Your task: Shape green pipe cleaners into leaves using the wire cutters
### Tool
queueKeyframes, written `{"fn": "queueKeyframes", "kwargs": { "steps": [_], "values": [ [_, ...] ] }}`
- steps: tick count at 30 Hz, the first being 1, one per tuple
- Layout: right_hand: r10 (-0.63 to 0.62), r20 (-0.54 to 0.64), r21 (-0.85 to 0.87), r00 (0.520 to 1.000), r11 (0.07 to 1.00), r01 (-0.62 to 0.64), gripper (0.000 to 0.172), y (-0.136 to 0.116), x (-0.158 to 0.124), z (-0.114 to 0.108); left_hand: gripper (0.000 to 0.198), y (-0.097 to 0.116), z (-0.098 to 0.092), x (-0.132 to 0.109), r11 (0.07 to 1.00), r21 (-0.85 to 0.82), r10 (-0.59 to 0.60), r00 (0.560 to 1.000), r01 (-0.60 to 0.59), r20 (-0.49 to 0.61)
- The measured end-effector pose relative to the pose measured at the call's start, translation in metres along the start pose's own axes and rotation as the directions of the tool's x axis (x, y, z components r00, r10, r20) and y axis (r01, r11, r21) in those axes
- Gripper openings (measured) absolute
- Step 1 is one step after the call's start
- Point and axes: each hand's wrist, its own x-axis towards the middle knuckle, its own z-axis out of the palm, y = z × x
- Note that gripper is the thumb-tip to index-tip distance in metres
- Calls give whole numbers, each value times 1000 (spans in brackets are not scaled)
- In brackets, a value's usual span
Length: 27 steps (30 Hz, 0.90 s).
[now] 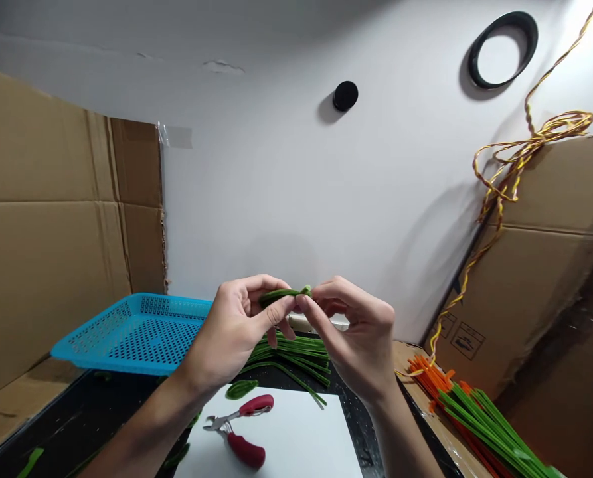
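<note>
Head view. Clamped together on folded green pipe cleaner (282, 294): left hand (236, 332), right hand (358, 332), raised mid-scene above tabletop (101, 405). Probably best pinching close to fold, keeping strands flat. Below, far: green pipe cleaner bundle (296, 352). Near: red-handled cutters (241, 428). Left: blue basket (137, 332).

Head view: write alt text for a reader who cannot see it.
The left hand and the right hand pinch a bent green pipe cleaner between them, above a white sheet where red-handled cutters lie. A pile of green stems lies behind the hands, a blue basket stands at left, and an orange and green bundle lies at right.
</note>
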Motion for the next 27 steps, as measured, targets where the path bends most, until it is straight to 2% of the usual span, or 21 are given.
{"fn": "queueKeyframes", "kwargs": {
  "steps": [2, 6, 10, 15, 18, 24, 27],
  "values": [
    [-7, -9, 35, 1000, 999, 8, 16, 0, -1, 2, 28, 1, 0, 0, 1000, -17, 5, 1000, -5, -28],
    [73, -18, 125, 997, 990, -71, 21, -2, -2, 6, 23, 1, 1, 0, 996, -84, 39, 998, -43, -48],
    [116, -26, 126, 993, 986, -112, 24, -3, -2, 8, 19, 0, 2, 0, 995, -48, 84, 993, -89, -87],
    [145, 96, 91, 985, 984, -154, 28, -5, 0, 3, 16, 3, -2, -2, 996, 10, 89, 990, -88, -109],
    [119, 136, 61, 984, 990, -128, 33, -6, 1, -3, 15, 5, -5, -2, 997, -13, 70, 990, -72, -120],
    [21, 246, 9, 969, 1000, -24, 21, -4, -1, -10, 16, 4, -4, 0, 997, -43, 63, 990, -69, -126],
    [-55, 237, -48, 970, 996, 69, 19, -4, -3, -8, 17, -1, -1, 0, 995, -38, 86, 981, -94, -175]
  ]
}}
